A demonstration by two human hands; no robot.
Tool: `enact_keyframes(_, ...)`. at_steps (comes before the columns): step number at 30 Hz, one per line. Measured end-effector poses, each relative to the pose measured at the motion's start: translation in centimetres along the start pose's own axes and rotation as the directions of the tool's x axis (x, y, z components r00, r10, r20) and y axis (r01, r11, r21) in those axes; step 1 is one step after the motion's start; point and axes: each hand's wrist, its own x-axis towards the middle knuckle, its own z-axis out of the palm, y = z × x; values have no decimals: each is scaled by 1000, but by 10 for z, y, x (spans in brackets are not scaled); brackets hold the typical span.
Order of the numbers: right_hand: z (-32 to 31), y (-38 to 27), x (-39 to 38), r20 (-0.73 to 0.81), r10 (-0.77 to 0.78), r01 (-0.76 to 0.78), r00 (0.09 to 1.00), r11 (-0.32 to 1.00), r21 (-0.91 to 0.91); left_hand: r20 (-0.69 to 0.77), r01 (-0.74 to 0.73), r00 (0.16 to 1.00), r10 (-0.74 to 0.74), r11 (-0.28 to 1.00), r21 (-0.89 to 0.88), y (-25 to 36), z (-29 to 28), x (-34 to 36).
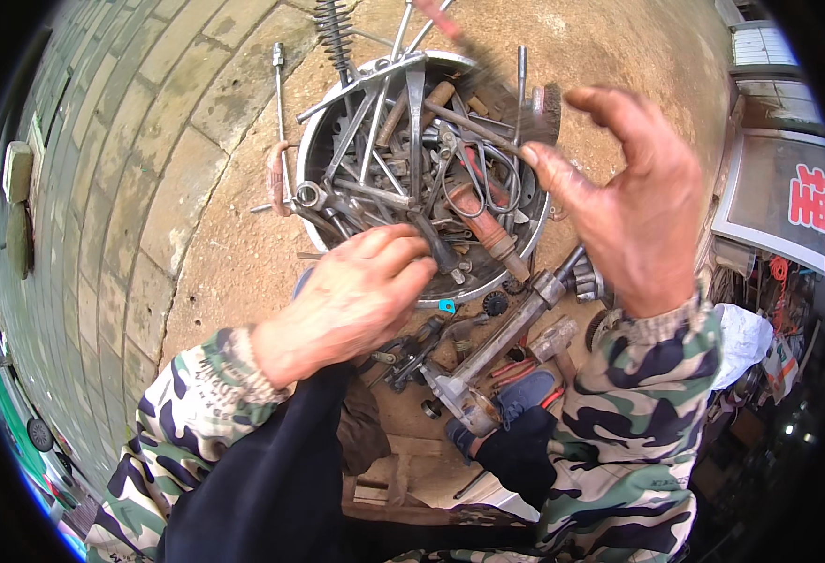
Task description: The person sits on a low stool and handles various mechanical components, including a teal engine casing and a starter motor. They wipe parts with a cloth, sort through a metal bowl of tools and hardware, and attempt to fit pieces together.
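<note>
A round metal basin (311, 139) is heaped with tools: steel wrenches (415, 131), wooden handles, looped dark cable and a rusty red cylinder (478, 225). My left hand (351, 296) is at the basin's near left, fingers curled; what they hold, if anything, is hidden. My right hand (633, 188) is raised at the basin's right, thumb and forefinger spread wide, the thumb tip beside a thin rod (483, 129). A blurred red-handled object (445, 21) is above the far rim. Below the basin lies a long metal shaft (506, 333) with fittings.
A coil spring (335, 42) stands at the back. Pliers, a small teal part (446, 307) and metal pieces lie by my shoes. A white-framed sign (769, 197), a white sack (741, 342) and clutter stand right. Paving (131, 159) and a green vehicle (14, 422) are left.
</note>
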Motion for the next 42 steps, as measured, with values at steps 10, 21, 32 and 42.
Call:
enact_keyframes(10, 94, 4, -120, 378, 313, -309, 871, 948, -73, 68, 79, 988, -139, 828, 555, -22, 52, 28)
enact_keyframes(21, 79, 6, -120, 472, 343, -440, 812, 892, 108, 217, 46, 962, -166, 880, 473, -35, 25, 21)
enact_keyframes(32, 36, -28, -137, 429, 427, -499, 796, 864, 66, 228, 25, 964, -135, 903, 428, -21, -4, 5)
enact_keyframes(42, 50, -42, -144, 324, 421, -452, 847, 892, 24, 391, -16, 913, -116, 948, 317, -35, 28, 20)
